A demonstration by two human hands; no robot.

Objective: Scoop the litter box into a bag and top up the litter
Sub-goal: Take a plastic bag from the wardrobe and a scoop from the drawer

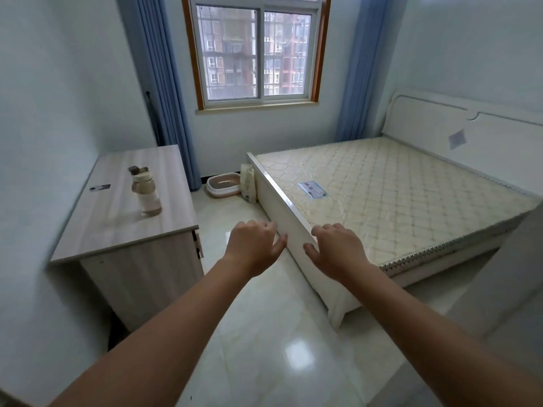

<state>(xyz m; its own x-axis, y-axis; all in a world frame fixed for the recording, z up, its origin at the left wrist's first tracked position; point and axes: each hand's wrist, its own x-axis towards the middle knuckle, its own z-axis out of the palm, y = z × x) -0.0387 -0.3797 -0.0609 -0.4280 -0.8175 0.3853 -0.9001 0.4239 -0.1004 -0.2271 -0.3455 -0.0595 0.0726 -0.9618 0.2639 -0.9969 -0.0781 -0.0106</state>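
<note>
both arms reach forward, the left hand [255, 244] and right hand [338, 248] each with a loosely curled grip holding nothing. the litter box [223, 186] sits on the floor [282, 342] under the window [255, 54], far off, its contents too small to make out. a pale litter bag [248, 183] stands just beside it, against the bed [382, 198]. a bottle [146, 191] stands on the desk [117, 218].

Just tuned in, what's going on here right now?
Nothing is being handled yet. The left hand and right hand are stretched forward, fingers loosely curled, holding nothing. The litter box sits on the floor under the window, past the cabinet and the bed, with a bag propped beside it against the bed frame. No scooping has begun.
</note>
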